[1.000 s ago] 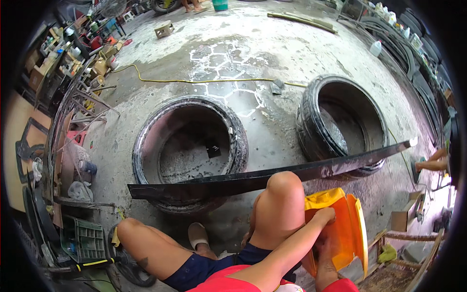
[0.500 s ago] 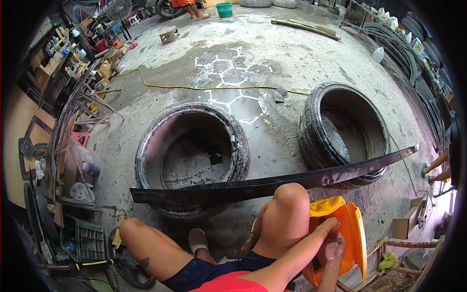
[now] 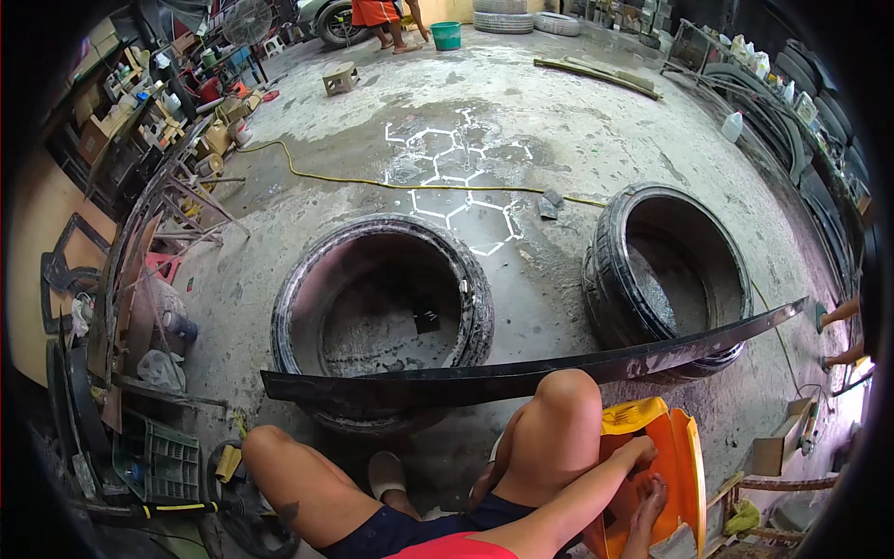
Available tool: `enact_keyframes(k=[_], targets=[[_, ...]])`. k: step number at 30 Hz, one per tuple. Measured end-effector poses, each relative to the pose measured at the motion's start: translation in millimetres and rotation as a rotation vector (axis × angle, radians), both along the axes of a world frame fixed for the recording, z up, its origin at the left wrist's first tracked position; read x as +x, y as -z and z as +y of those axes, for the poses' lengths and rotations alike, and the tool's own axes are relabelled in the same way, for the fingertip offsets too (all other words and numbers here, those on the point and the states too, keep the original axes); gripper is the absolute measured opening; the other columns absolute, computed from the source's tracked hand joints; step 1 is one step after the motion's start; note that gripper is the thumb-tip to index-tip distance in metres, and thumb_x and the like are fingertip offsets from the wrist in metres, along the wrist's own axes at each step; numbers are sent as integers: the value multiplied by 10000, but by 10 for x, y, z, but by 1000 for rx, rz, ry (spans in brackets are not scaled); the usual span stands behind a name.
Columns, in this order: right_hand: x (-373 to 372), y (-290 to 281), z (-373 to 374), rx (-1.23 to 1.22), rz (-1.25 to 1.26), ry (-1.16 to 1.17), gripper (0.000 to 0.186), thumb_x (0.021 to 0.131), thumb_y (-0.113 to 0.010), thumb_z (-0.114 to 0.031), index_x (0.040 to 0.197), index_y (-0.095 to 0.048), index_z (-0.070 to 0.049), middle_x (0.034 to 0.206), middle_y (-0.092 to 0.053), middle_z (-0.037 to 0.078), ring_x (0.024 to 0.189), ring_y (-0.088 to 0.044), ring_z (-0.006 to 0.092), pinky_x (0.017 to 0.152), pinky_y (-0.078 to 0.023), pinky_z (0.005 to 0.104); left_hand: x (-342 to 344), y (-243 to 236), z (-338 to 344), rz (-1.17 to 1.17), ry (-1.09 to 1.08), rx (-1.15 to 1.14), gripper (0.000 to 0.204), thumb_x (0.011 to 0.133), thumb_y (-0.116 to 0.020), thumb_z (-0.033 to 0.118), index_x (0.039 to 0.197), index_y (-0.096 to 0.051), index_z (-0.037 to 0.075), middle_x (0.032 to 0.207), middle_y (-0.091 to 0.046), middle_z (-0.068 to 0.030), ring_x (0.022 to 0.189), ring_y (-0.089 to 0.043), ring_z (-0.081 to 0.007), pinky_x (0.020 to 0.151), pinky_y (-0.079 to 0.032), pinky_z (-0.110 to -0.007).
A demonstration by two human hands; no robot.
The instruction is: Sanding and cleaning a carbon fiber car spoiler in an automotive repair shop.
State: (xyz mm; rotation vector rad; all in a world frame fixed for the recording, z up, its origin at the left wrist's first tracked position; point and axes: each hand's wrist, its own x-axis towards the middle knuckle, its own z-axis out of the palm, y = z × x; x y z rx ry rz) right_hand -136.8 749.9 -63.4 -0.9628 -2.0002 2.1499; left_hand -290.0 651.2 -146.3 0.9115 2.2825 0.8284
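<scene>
Orange plastic first: the thing we're at is an open bin-like piece [image 3: 687,466] with a yellow lip, just beside our right knee [image 3: 568,396], and both hands are at its opening. Our left hand [image 3: 638,453] reaches across with the fingers curled in; honestly can't tell if it's gripping anything. Our right hand [image 3: 651,501] is just below it, looking loosely open, nothing visible in it.

As we read it, the step right now is a reach at the mouth of that bin, both hands close together. What's called for next, we'd say, is lifting clear of the lip cleanly and minding the knee, plus not bumping what's ahead.

Which is a long black strip [image 3: 447,384], lying crosswise past the hands, over the near sides of two big tyres. The left tyre [image 3: 475,307] lies ahead and well to the left of our hands, the right tyre [image 3: 610,289] pretty much straight ahead and tilted-looking.

Beyond those, a yellow hose [image 3: 372,183] runs over the concrete floor [image 3: 307,219]. Furthest from the hands, ahead and to the left, we've got a green bucket [image 3: 447,36] with another person [image 3: 377,13] beside it.
</scene>
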Motion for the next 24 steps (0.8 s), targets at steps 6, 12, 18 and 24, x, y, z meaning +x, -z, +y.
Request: enact_keyframes(k=[6, 12, 18, 24], targets=[[539, 391, 427, -320, -203, 155, 203, 1064, -611, -204, 1109, -714, -34, 1026, -706, 48, 938, -685, 192, 874, -563, 326, 596, -831, 367, -264, -222, 193, 480, 1043, -557, 385, 940, -802, -14, 996, -776, -266, 991, -768, -419, 888, -602, -526], [111, 1148, 221, -450, -7, 30, 208, 1054, -619, -202, 1082, -725, -26, 991, -716, 54, 909, -694, 199, 847, -577, 324, 90, 352, 70, 63, 96, -206, 345, 1060, -512, 256, 1203, -761, 66, 1322, -745, -72, 1151, -744, -259, 872, -623, -457], [327, 829, 566, -813, 281, 94, 237, 1055, -616, -217, 1091, -737, -16, 1011, -742, 78, 933, -716, 225, 874, -605, 348, 413, -420, 105, -602, -388, 71, 402, 1019, -603, 302, 1191, -765, -23, 1197, -782, -198, 1154, -755, -347, 906, -619, -483], [20, -823, 209, -808, 174, 78, 290, 1072, -612, -285, 1139, -743, -36, 1082, -770, 111, 997, -741, 270, 963, -623, 432, 425, -419, 350, -441, -222, 136, 369, 1027, -607, 317, 1119, -780, 5, 1080, -785, -209, 999, -773, -345, 790, -618, -467]])
